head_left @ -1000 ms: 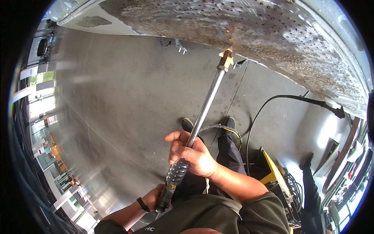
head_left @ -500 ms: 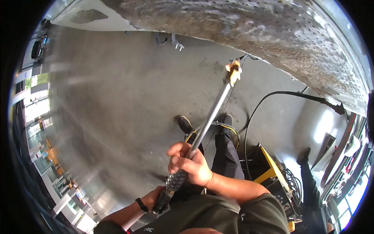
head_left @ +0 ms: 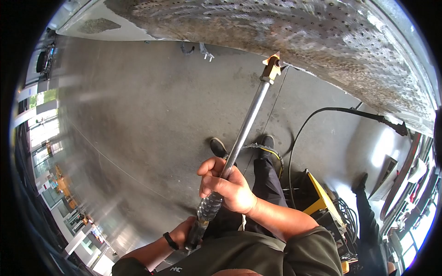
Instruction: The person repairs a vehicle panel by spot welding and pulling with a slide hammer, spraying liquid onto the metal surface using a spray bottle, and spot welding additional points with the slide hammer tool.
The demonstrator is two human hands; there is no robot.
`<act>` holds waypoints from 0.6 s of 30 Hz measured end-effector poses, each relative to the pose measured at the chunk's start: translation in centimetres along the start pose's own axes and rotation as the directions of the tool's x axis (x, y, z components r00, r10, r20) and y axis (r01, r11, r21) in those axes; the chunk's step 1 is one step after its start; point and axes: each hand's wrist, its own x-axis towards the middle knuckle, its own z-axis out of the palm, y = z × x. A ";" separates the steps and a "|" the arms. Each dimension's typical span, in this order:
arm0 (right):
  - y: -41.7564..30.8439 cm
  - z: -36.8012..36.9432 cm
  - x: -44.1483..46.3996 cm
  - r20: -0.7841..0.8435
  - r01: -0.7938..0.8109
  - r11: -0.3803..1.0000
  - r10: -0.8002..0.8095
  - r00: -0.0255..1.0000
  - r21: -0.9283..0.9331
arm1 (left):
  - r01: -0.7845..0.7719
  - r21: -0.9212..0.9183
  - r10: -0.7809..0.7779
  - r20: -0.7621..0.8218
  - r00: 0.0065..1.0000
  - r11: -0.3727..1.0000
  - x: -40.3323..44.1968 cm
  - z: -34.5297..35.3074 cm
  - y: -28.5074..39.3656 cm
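A slide hammer dent puller [head_left: 249, 118] with a bright metal shaft slants up and away from my body. Its brass star-shaped tip [head_left: 272, 68] is at the lower edge of a scuffed car panel [head_left: 276, 27]; I cannot tell whether they touch. My right hand [head_left: 230, 188] is closed round the shaft, just above the dark ribbed section [head_left: 210, 207]. Lower down, my left hand [head_left: 185, 231], with a black band at its wrist, grips the dark rear end; its fingers are partly hidden.
Beside my legs stands a yellow and black machine [head_left: 320, 198] with coiled cables [head_left: 346, 216]. A black cable [head_left: 299, 138] arcs to a holder end near the panel. Another person's leg [head_left: 366, 216] shows at right. A yellow-striped hose [head_left: 276, 154] crosses my shoes.
The brass tip has moved up and slightly left, towards the panel edge, and the shaft stands a little steeper. Both hands keep their hold.
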 end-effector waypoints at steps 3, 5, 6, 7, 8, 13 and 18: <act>-0.2 0.0 -0.1 0.009 -0.014 1.000 0.014 1.000 -0.008 | 0.014 -0.034 -0.013 0.035 0.999 0.999 -0.1 0.3 0.0; -0.3 0.1 -0.2 0.011 -0.021 1.000 0.022 1.000 -0.010 | -0.001 -0.067 0.004 0.053 0.999 0.998 0.2 0.3 -0.3; -0.2 0.1 -0.2 0.012 -0.023 1.000 0.023 1.000 -0.008 | -0.002 -0.066 0.004 0.037 0.999 0.998 0.1 0.5 -0.3; -0.3 0.1 -0.2 0.015 -0.023 1.000 0.023 1.000 -0.008 | -0.005 -0.065 0.007 0.024 1.000 0.998 0.0 0.9 -0.4; -0.5 0.3 -0.2 0.007 -0.033 0.999 0.033 0.999 -0.009 | -0.010 -0.065 0.011 0.011 1.000 0.998 -0.3 1.5 -0.4; -1.3 0.3 -0.5 0.078 -0.017 0.999 0.014 0.997 0.039 | -0.064 0.112 0.063 0.014 0.998 0.992 -1.9 3.3 -1.2; -7.2 -0.8 1.9 0.103 0.019 0.996 -0.028 0.994 0.082 | -0.022 -0.002 0.022 0.030 0.999 1.000 -2.4 4.4 -3.1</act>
